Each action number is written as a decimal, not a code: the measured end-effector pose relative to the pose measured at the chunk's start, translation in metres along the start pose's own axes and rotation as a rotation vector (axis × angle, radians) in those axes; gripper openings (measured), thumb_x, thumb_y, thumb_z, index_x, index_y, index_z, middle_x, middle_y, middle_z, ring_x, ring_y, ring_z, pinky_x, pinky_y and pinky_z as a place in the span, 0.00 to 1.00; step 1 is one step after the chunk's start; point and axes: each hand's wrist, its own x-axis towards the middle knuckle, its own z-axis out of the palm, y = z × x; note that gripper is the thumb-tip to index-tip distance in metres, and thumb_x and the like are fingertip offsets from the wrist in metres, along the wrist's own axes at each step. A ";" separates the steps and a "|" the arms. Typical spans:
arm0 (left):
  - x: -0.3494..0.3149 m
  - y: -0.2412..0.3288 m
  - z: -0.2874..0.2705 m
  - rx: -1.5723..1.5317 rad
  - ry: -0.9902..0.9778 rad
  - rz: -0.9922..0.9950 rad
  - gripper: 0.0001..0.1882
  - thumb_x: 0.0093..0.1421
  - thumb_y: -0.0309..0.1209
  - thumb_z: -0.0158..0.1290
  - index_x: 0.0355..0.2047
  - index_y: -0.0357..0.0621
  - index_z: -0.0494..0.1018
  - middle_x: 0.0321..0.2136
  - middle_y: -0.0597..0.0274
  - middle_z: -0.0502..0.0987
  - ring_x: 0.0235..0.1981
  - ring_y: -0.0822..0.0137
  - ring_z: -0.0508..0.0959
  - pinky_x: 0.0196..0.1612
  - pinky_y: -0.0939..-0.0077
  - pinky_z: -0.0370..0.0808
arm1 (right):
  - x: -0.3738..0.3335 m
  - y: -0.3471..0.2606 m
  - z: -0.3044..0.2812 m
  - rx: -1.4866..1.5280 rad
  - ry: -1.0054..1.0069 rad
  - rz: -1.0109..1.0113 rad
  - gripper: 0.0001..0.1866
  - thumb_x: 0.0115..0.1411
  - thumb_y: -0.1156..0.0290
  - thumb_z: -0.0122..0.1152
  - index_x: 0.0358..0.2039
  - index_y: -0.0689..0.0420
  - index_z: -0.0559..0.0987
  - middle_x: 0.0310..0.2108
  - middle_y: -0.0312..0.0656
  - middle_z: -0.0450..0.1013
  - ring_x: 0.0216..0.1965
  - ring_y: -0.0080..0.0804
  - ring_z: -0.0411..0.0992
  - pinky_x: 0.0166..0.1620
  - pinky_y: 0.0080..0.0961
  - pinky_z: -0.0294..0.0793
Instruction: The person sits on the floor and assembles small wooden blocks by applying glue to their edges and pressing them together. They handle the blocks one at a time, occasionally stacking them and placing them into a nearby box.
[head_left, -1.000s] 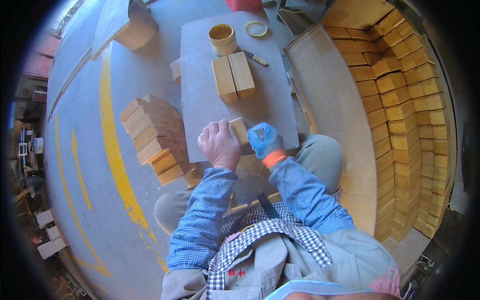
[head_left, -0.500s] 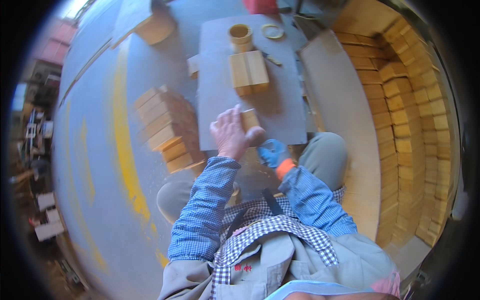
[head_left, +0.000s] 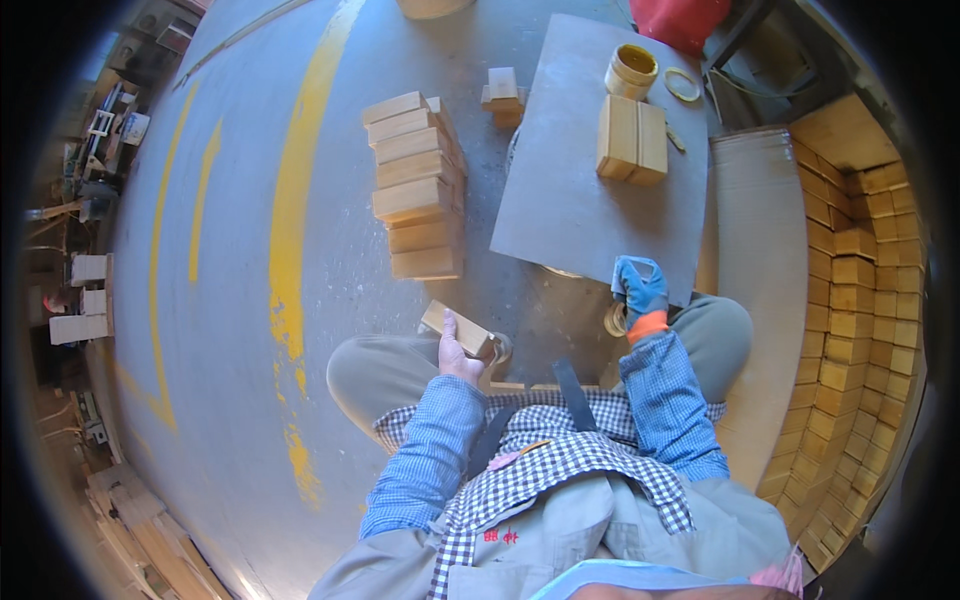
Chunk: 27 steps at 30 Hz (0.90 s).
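Note:
My bare left hand (head_left: 459, 352) is closed around a pale wooden block (head_left: 455, 328), held tilted beside my left knee. In a blue glove with an orange cuff, my right hand (head_left: 642, 288) is at the near edge of the grey board (head_left: 560, 200). Its fingers are closed on a small pale, flat piece whose kind I cannot make out. Two wooden blocks (head_left: 632, 140) stand side by side on the board, apart from both hands. Behind them is an open tub (head_left: 631, 72) with yellowish-brown contents, and a ring-shaped lid (head_left: 683, 84) lies beside it.
A stack of wooden blocks (head_left: 415, 190) stands on the floor left of the board. Another small pile (head_left: 503, 95) sits near the board's far left. Rows of blocks (head_left: 850, 300) fill the right side, beside a cardboard sheet (head_left: 760, 200). A red object (head_left: 682, 20) is behind the board.
My left hand has carried a block off the board, leftward and toward me. My right hand has shifted right along the board's near edge. The whole view has swung left.

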 end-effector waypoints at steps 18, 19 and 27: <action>0.062 0.115 0.098 -0.218 -0.275 0.400 0.24 0.75 0.45 0.48 0.64 0.43 0.65 0.59 0.59 0.71 0.61 0.55 0.70 0.65 0.50 0.68 | -0.001 0.000 -0.004 -0.100 0.014 0.018 0.05 0.63 0.71 0.68 0.38 0.57 0.82 0.26 0.32 0.77 0.20 0.18 0.71 0.22 0.18 0.71; 0.054 0.108 0.098 -0.184 -0.271 0.453 0.21 0.77 0.41 0.46 0.62 0.41 0.65 0.57 0.59 0.70 0.58 0.57 0.70 0.64 0.52 0.68 | -0.001 0.001 -0.004 -0.093 0.013 0.010 0.05 0.63 0.71 0.68 0.38 0.57 0.82 0.26 0.32 0.77 0.21 0.18 0.71 0.23 0.18 0.71; -0.049 -0.023 0.206 0.859 -0.475 1.364 0.27 0.70 0.39 0.57 0.61 0.33 0.65 0.57 0.49 0.66 0.56 0.59 0.72 0.60 0.64 0.70 | -0.011 0.005 0.001 -0.006 0.026 0.003 0.10 0.65 0.65 0.70 0.43 0.53 0.82 0.30 0.33 0.80 0.25 0.20 0.74 0.28 0.19 0.74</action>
